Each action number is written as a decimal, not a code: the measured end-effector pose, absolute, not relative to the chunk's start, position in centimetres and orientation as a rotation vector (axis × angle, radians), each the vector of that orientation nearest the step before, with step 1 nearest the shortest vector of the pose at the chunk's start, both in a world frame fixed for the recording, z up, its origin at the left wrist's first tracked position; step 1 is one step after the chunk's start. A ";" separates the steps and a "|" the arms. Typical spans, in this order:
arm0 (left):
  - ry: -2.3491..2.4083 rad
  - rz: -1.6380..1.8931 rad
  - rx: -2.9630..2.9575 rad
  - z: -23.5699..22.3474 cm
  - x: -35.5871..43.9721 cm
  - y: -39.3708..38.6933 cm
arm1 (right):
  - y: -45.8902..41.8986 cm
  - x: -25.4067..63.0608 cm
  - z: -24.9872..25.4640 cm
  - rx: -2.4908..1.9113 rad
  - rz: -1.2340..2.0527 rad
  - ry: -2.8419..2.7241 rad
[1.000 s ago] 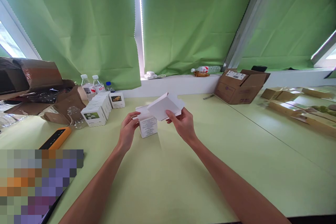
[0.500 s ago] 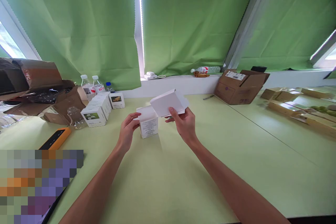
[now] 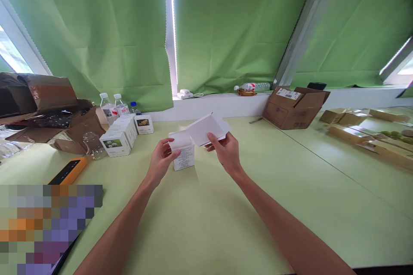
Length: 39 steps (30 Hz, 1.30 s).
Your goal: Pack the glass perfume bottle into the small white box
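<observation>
A small white carton (image 3: 184, 157) with printed text on its near face stands on the table. Its top is open, with a white flap raised. My left hand (image 3: 160, 157) grips its upper left edge, the thumb across the near side. In front of me my right hand (image 3: 227, 153) pinches a plain white folded carton (image 3: 205, 129), thumb on top and fingers beneath. This piece is tilted above the right side of the standing carton, with small flaps at its right end. Whether the two pieces touch I cannot tell.
White boxes with pictures (image 3: 116, 142) stand in a row at the left, beside clear bottles (image 3: 121, 105) and an open brown box (image 3: 67, 133). An orange-and-black object (image 3: 69, 169) lies nearer. Another brown box (image 3: 293, 107) and long cardboard trays (image 3: 355, 135) are at the right.
My left thumb has come forward over the carton's near side. The white folded carton in my right hand has lowered slightly and tilted more.
</observation>
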State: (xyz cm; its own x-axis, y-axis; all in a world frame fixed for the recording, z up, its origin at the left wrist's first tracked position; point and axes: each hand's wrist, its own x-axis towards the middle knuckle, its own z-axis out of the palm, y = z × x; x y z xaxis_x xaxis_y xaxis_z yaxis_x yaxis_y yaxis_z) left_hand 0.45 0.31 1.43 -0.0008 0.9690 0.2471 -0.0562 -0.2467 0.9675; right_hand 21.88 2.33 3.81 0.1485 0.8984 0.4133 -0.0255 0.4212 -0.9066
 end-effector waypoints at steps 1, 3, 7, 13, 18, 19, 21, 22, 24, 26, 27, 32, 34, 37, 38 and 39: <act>1.032 1.404 1.363 1.4 0.5 0.3 | 2.3 21.9 3.9 -0.904 0.808 -1.229; 1.027 1.395 1.389 1.3 0.5 0.3 | 2.2 21.9 4.0 -0.888 0.784 -1.199; 1.018 1.372 1.427 1.1 0.6 0.3 | 2.2 21.8 4.3 -0.850 0.710 -1.139; 0.973 1.318 1.457 1.2 0.8 0.1 | 1.8 21.3 4.4 -0.781 0.618 -1.120; 0.933 1.295 1.481 1.2 1.0 0.0 | 1.2 20.8 4.1 -0.753 0.721 -1.257; 0.932 1.289 1.480 1.2 1.0 0.0 | 1.2 20.7 4.0 -0.760 0.737 -1.290; 0.929 1.283 1.478 1.2 1.0 0.0 | 1.3 20.8 3.8 -0.771 0.756 -1.342; 0.926 1.282 1.479 1.2 1.0 0.0 | 1.4 20.8 3.8 -0.773 0.763 -1.362; 0.918 1.280 1.485 1.2 1.0 0.0 | 1.5 21.0 3.8 -0.773 0.776 -1.389; 0.907 1.278 1.492 1.2 1.0 0.0 | 1.7 21.3 3.8 -0.776 0.790 -1.405; 0.902 1.277 1.494 1.2 0.9 0.0 | 1.7 21.4 3.8 -0.777 0.800 -1.414; 0.899 1.288 1.521 1.0 0.8 0.1 | 1.6 21.6 4.0 -0.789 0.823 -1.487; 0.902 1.305 1.555 0.8 0.8 0.2 | 1.6 21.6 4.1 -0.795 0.823 -1.518; 0.914 1.346 1.617 0.6 0.9 0.2 | 1.6 21.7 4.1 -0.807 0.820 -1.541; 0.919 1.355 1.634 0.6 1.0 0.2 | 1.7 21.7 4.1 -0.811 0.820 -1.544; 0.926 1.360 1.648 0.6 1.0 0.1 | 1.7 21.7 4.0 -0.815 0.820 -1.546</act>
